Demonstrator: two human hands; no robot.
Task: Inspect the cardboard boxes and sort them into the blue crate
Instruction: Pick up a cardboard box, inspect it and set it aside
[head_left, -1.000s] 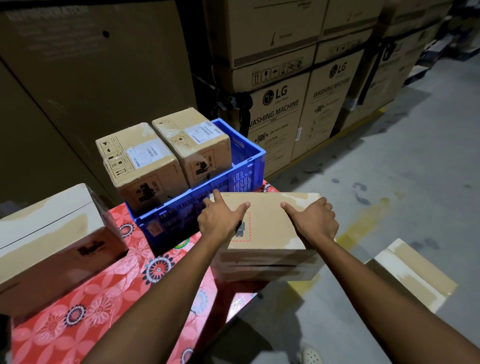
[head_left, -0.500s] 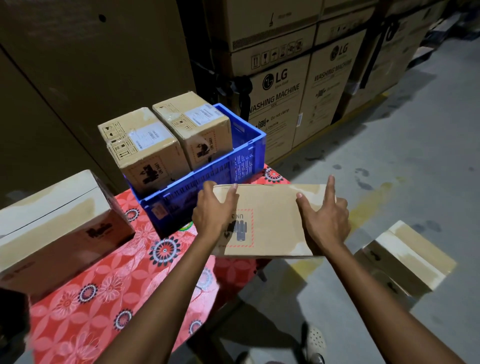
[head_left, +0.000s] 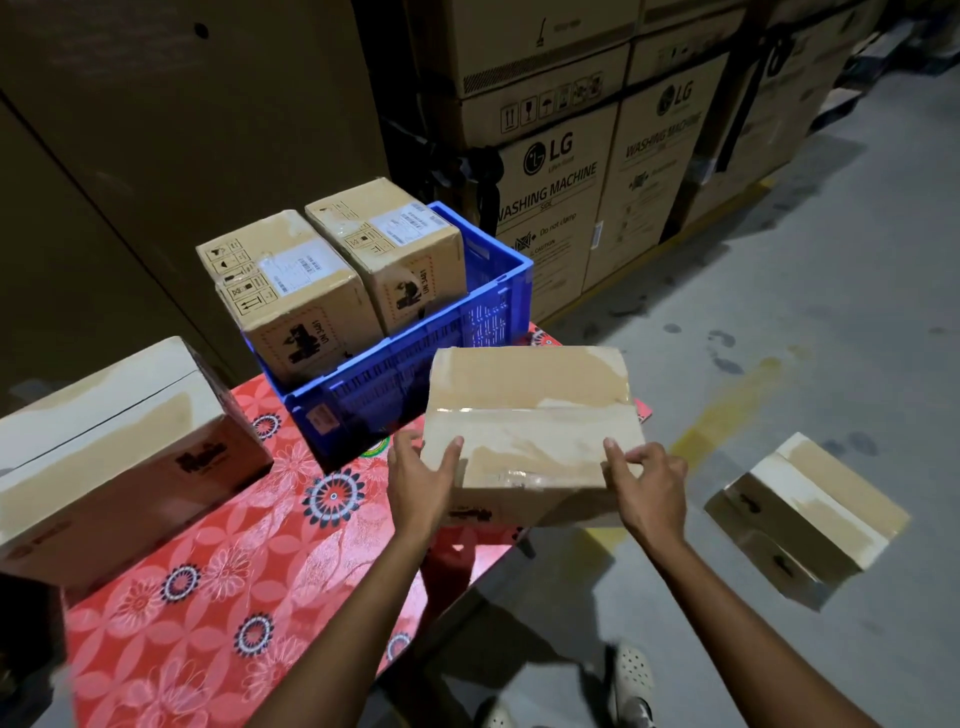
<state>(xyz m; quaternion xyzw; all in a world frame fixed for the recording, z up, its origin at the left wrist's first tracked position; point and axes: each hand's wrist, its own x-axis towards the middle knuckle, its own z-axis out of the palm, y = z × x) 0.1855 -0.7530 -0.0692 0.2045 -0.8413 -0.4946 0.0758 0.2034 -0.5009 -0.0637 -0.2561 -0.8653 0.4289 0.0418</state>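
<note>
A taped cardboard box is held above the right edge of the red floral tabletop, just near of the blue crate. The left hand grips its near left corner with the thumb on top, and the right hand grips the near right corner the same way. One labelled box and a second labelled box stand side by side in the crate. A larger box lies on the tabletop at left, and a floor box lies at right.

Blue crate, red floral tablecloth, brown boxes
</note>
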